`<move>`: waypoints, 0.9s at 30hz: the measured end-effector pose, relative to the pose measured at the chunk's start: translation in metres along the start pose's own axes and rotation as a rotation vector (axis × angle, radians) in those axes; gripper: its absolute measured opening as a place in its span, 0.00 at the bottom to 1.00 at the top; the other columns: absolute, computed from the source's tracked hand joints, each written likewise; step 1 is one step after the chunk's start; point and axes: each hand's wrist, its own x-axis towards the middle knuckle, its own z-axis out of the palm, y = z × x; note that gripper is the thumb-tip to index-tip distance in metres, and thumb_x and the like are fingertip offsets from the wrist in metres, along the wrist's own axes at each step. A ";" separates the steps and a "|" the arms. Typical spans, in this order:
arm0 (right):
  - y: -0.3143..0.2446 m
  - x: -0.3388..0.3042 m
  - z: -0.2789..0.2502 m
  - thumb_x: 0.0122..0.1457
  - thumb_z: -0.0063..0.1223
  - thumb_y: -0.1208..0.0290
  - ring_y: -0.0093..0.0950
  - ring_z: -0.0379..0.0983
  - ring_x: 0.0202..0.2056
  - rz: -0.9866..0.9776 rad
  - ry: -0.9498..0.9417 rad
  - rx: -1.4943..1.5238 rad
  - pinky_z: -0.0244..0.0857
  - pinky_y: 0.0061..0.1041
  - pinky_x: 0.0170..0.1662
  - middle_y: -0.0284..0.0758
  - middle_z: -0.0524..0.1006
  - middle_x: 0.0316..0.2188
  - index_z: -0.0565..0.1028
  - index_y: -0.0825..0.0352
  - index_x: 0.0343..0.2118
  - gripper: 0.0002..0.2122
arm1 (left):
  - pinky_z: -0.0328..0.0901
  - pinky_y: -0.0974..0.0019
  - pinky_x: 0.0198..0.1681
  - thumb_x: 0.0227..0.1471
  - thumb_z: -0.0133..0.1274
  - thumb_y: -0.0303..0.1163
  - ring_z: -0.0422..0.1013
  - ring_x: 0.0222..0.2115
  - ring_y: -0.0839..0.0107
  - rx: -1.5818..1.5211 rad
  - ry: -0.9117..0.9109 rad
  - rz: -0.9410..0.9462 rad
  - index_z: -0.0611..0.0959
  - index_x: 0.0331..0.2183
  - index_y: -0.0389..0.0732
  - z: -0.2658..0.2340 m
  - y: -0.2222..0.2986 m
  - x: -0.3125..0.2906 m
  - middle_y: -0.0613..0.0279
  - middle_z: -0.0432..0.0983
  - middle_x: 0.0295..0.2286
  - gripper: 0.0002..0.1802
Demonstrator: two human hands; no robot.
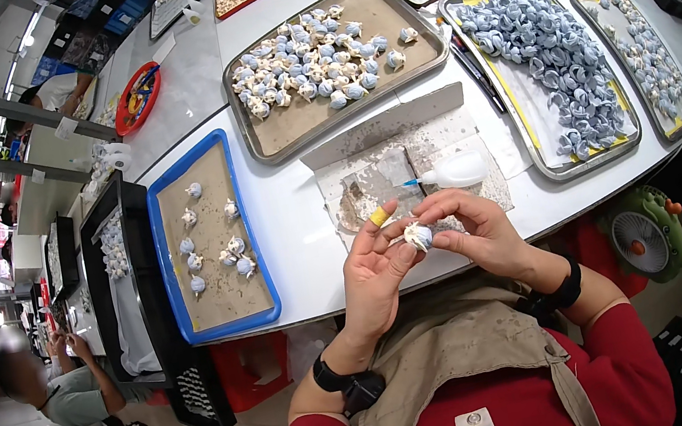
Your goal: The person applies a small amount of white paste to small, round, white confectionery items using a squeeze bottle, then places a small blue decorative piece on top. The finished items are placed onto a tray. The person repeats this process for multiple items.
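Observation:
Between my two hands, over the front edge of the table, is a small white and pale-blue figurine piece [419, 237]. My left hand [374, 271], with a yellow wrap on one finger, pinches it from the left with thumb and fingertips. From the right, the thumb and fingers of my right hand [479, 232] close on the same piece. Fingers partly cover it, so its finer shape is hidden. Just beyond, a white squeeze bottle [459, 170] with a thin blue nozzle lies on its side on a stained cardboard sheet [370, 173].
Left of me, a blue tray [220, 303] holds several similar pieces. A metal tray [291, 135] full of them sits ahead. Rightward are a tray of blue-grey shell-like parts [555, 56], dark pens [479, 79] and a narrower tray [647, 59]. A green fan [642, 237] stands below; another person [72, 393] works left.

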 end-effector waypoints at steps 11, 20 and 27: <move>0.001 -0.005 0.002 0.58 0.51 0.75 0.19 0.71 0.37 0.285 0.061 0.298 0.66 0.19 0.42 0.32 0.75 0.35 0.73 0.71 0.38 0.07 | 0.66 0.73 0.45 0.51 0.53 0.19 0.69 0.41 0.75 0.034 0.013 0.018 0.72 0.48 0.33 0.001 -0.005 -0.003 0.60 0.71 0.40 0.20; -0.007 -0.005 0.004 0.56 0.55 0.73 0.15 0.70 0.31 0.342 0.107 0.324 0.65 0.16 0.35 0.29 0.74 0.28 0.73 0.70 0.31 0.06 | 0.63 0.73 0.46 0.50 0.53 0.18 0.67 0.43 0.74 0.224 -0.074 0.160 0.75 0.44 0.32 0.001 -0.014 -0.002 0.65 0.65 0.41 0.17; -0.035 0.014 -0.025 0.55 0.53 0.75 0.16 0.68 0.26 0.246 0.140 -0.251 0.63 0.18 0.31 0.32 0.76 0.24 0.75 0.71 0.31 0.04 | 0.65 0.71 0.44 0.50 0.53 0.19 0.70 0.39 0.74 0.046 -0.030 0.082 0.72 0.45 0.33 -0.003 -0.010 -0.001 0.60 0.72 0.38 0.18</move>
